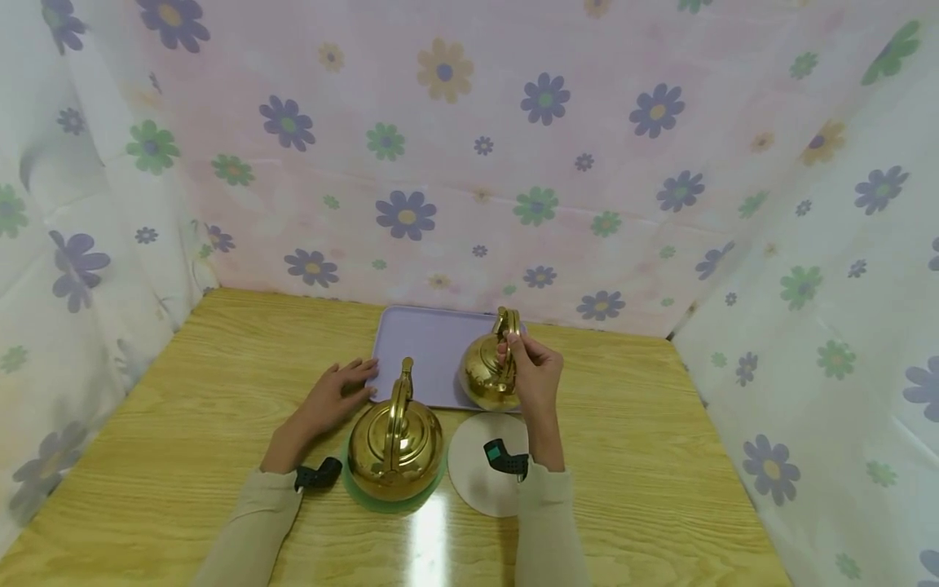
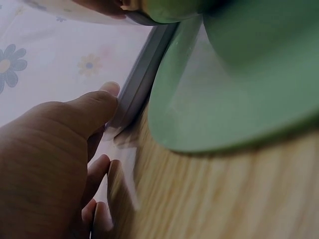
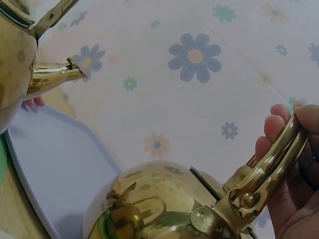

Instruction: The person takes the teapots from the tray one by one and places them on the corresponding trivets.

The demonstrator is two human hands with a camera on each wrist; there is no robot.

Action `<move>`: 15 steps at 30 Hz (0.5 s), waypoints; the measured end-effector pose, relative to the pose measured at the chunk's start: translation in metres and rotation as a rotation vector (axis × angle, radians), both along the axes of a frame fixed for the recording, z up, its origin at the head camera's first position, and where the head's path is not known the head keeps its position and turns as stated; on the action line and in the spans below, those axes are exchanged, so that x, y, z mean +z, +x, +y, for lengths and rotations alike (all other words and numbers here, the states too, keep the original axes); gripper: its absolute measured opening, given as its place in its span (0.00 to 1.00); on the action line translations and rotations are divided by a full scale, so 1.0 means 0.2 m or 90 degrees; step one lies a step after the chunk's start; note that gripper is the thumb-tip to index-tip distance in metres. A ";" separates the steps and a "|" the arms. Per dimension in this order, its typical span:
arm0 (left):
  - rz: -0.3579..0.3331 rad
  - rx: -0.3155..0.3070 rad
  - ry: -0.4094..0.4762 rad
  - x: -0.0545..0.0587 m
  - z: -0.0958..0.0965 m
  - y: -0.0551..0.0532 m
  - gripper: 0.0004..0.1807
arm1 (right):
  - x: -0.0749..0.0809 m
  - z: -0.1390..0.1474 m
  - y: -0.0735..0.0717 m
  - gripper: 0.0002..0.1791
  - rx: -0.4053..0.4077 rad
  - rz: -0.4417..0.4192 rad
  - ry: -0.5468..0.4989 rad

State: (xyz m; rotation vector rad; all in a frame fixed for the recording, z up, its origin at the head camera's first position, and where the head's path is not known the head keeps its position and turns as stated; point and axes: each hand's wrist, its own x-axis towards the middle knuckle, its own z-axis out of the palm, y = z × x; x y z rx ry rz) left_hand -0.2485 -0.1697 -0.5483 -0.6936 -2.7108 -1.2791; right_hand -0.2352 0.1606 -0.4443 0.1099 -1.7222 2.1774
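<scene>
My right hand (image 1: 537,371) grips the raised handle of a shiny gold kettle (image 1: 486,377) at the right end of the lilac tray (image 1: 424,350). In the right wrist view the fingers (image 3: 273,128) wrap round the double handle bars. A second gold kettle (image 1: 394,450) stands on a round green mat (image 1: 389,504), its spout pointing toward the tray. My left hand (image 1: 336,398) touches the tray's left edge with spread fingers. The left wrist view shows its thumb against the tray's rim (image 2: 142,74), beside the green mat.
A round white mat (image 1: 480,481) lies right of the green one, in front of the tray and partly under my right wrist. All sit on a wooden table (image 1: 645,456). Flowered cloth (image 1: 477,163) hangs behind and at both sides.
</scene>
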 end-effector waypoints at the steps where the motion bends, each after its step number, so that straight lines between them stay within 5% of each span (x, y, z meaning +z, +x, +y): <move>1: -0.001 0.000 0.000 0.00 0.00 0.00 0.23 | 0.00 0.00 0.00 0.18 0.001 0.001 0.000; 15: -0.001 0.004 0.001 0.01 0.00 0.00 0.23 | 0.01 0.00 0.07 0.21 0.010 0.002 -0.002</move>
